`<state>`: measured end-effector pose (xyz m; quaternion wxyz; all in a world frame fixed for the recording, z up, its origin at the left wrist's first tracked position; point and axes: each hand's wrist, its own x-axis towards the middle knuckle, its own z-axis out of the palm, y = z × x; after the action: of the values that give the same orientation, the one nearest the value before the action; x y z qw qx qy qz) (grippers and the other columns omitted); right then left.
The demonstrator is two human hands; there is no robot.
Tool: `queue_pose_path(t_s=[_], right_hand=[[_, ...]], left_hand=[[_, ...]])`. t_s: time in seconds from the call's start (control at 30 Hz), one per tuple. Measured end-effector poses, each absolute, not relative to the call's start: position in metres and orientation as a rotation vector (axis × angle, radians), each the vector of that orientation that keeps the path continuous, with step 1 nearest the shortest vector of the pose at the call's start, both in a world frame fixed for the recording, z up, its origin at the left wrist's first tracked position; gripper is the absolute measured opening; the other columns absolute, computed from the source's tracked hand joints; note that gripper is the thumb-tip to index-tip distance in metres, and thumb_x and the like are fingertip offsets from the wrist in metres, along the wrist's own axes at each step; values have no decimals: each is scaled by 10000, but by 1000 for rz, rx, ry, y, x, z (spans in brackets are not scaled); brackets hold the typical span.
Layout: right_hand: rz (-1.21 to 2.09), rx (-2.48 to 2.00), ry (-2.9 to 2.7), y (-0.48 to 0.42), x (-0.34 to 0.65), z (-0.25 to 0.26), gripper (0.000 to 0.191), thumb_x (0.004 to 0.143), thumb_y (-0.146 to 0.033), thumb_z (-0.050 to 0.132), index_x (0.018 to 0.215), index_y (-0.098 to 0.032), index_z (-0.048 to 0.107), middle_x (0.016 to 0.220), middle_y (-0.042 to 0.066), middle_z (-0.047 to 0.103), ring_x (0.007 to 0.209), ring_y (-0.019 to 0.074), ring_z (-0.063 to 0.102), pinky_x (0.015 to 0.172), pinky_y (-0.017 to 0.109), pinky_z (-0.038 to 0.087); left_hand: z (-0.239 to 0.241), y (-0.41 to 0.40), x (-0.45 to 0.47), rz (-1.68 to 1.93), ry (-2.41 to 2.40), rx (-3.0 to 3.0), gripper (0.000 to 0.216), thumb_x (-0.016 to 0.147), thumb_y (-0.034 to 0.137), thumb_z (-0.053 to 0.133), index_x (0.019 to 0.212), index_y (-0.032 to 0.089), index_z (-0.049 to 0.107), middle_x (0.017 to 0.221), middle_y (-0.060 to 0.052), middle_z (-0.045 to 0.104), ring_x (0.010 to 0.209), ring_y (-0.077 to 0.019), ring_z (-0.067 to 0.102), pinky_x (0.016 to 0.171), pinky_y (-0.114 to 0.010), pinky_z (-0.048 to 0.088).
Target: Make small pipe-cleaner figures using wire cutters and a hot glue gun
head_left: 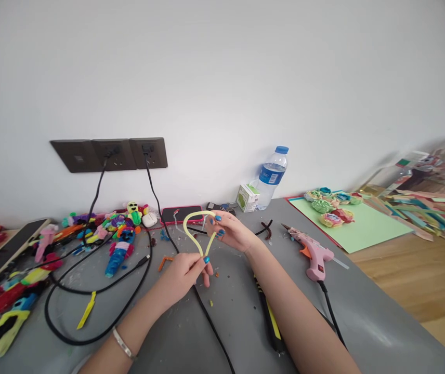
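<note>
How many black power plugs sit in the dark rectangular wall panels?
2: one black plug in the middle dark panel, another in the right panel.

The pale yellow stem (186, 227) looks matt and softly fuzzy, and the blue figure (121, 249) has a similar plush, tufted nap. The grey tabletop (240, 317) is smooth with a dull sheen, under a pink glue gun (316, 257) of smooth plastic and a clear, shiny plastic bottle (272, 174). The green sheet (370, 223) appears to be flat, matt paper, the floor (402, 280) grained wood with a faint gloss.
</note>
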<state>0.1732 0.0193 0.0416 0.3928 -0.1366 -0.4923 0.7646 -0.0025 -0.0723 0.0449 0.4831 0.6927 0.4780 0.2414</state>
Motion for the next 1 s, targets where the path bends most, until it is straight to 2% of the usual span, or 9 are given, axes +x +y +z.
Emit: queue_pose_path(t_s=[0.1, 0.17, 0.23, 0.33, 0.53, 0.63, 0.67, 0.83, 1.0], right_hand=[[1900, -262, -1151, 21, 175, 43, 300, 847, -397, 687, 664, -201, 551, 503, -69, 229, 519, 122, 214, 540, 264, 275], [1873, -229, -1038, 23, 175, 43, 273, 831, -380, 706, 674, -207, 566, 513, -67, 217, 523, 125, 211, 545, 262, 288], [1863, -231, -943, 25, 175, 43, 251, 794, -366, 742, 692, -206, 577, 552, -59, 265, 531, 119, 247, 547, 253, 314], [1866, -272, -875, 27, 175, 43, 231, 737, -341, 781, 734, -214, 588, 655, -33, 416, 595, 119, 383, 591, 252, 392], [1872, -268, -907, 25, 176, 44, 273, 706, -322, 804, 880, -248, 607, 958, 6, 638, 909, 166, 594, 794, 287, 484], [1890, -262, -918, 25, 178, 40, 292, 704, -315, 815, 907, -254, 614, 1176, 15, 654, 1039, 179, 623, 871, 307, 498], [1890, -264, -914, 26, 178, 39, 285, 709, -308, 813, 910, -253, 619, 1170, 12, 665, 1015, 168, 641, 853, 294, 510], [1868, -324, -869, 31, 178, 32, 224, 709, -234, 817, 849, -217, 643, 886, -25, 716, 762, 93, 681, 704, 184, 544], [1841, -421, -850, 32, 176, 32, 207, 689, -210, 830, 832, -193, 681, 865, -4, 737, 743, 98, 699, 685, 170, 563]], left_hand=[[44, -71, -4, 523, 1079, 1619, 417, 964, 386, 366, 741, 162, 639, 622, -39, 686, 619, -151, 570, 598, -246, 404], [45, -71, -4, 494, 1044, 1589, 411, 961, 398, 388, 743, 157, 639, 614, -36, 675, 615, -145, 563, 605, -246, 400], [47, -71, -5, 487, 1009, 1560, 409, 964, 405, 397, 750, 153, 638, 612, -34, 668, 610, -139, 557, 605, -244, 393], [50, -72, -6, 503, 964, 1531, 415, 966, 411, 408, 751, 145, 643, 606, -39, 659, 598, -132, 541, 599, -243, 380], [53, -70, -9, 524, 871, 1476, 449, 960, 439, 425, 729, 126, 650, 565, -49, 634, 547, -121, 480, 550, -242, 334], [52, -71, -8, 514, 825, 1465, 463, 958, 458, 431, 725, 120, 646, 562, -54, 637, 542, -118, 484, 552, -241, 336], [51, -71, -8, 511, 813, 1464, 468, 959, 465, 430, 727, 120, 647, 566, -56, 641, 546, -119, 494, 558, -243, 341], [49, -72, -6, 480, 771, 1466, 480, 961, 483, 421, 746, 122, 655, 596, -65, 661, 566, -126, 513, 572, -248, 353], [49, -70, -8, 481, 751, 1468, 479, 965, 478, 417, 765, 121, 665, 620, -74, 677, 572, -123, 496, 574, -246, 357]])
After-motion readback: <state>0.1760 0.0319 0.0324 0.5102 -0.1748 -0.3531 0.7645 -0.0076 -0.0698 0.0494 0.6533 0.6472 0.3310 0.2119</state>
